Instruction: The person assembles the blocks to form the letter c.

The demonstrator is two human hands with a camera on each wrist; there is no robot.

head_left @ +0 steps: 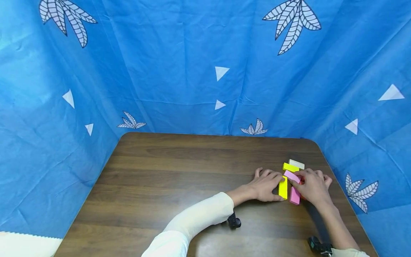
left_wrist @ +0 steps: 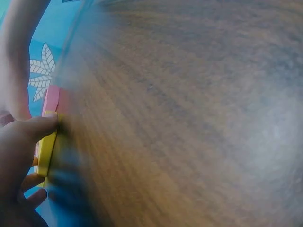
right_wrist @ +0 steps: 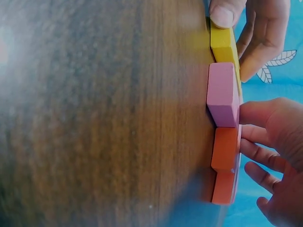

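Note:
My left hand [head_left: 266, 185] spans a yellow block [head_left: 283, 188], thumb at its near end and fingers at its far end. In the left wrist view the thumb presses the end of that yellow block [left_wrist: 46, 153]. Just to the right, my right hand [head_left: 313, 187] pinches a pink block [head_left: 291, 176] that lies slantwise between thumb and fingers. Under that hand a second pink block [head_left: 294, 196] lies on the table. Orange blocks [right_wrist: 225, 147] stand in line beside the pink block [right_wrist: 220, 92] in the right wrist view; the right hand mostly hides them from the head view.
Behind the hands lie another yellow block [head_left: 290, 167] and a cream block [head_left: 297, 164]. All the blocks sit near the right side of the brown wooden table [head_left: 179, 171]. Blue patterned cloth [head_left: 179, 71] hangs around the back and sides.

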